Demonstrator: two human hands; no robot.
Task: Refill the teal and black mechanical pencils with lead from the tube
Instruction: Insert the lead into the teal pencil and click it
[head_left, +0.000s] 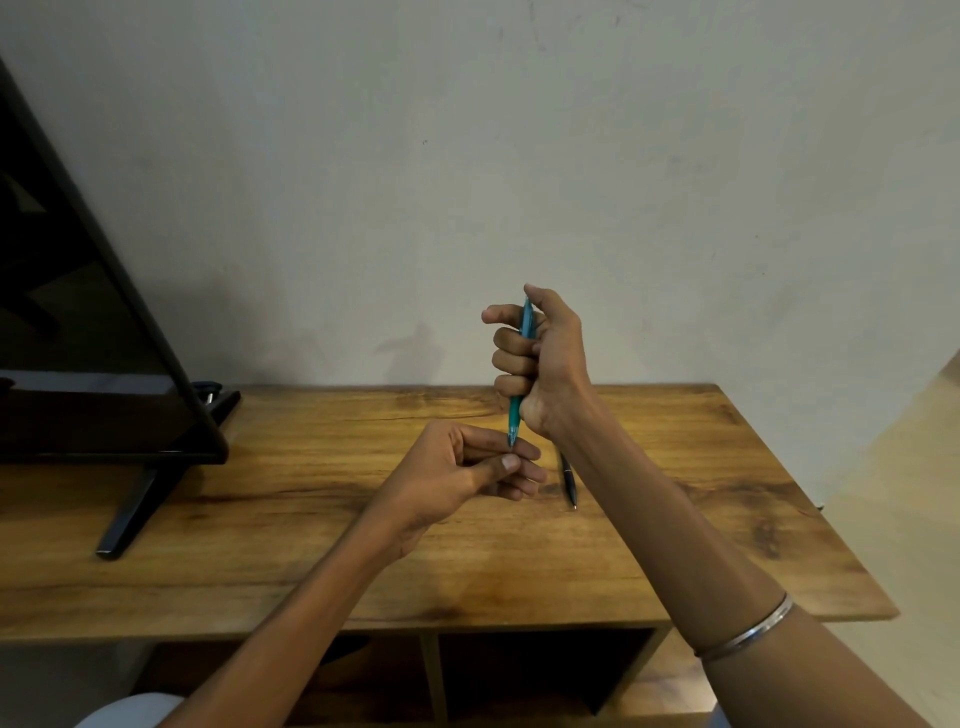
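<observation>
Now on teal pencil (521, 364): right hand (540, 358) fists it upright, tip down; left hand (467, 467) pinches at tip, lead unseen. Next prob. black pencil (568, 480), on table (311, 545).

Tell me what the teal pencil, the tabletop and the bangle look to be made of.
Teal pencil: looks like translucent glossy plastic, since light shows through the barrel. Tabletop: wood or wood-look laminate, matte, with visible grain and knots; the picture cannot settle which. Bangle: thin metal, silvery, with a bright sheen along its edge.
</observation>
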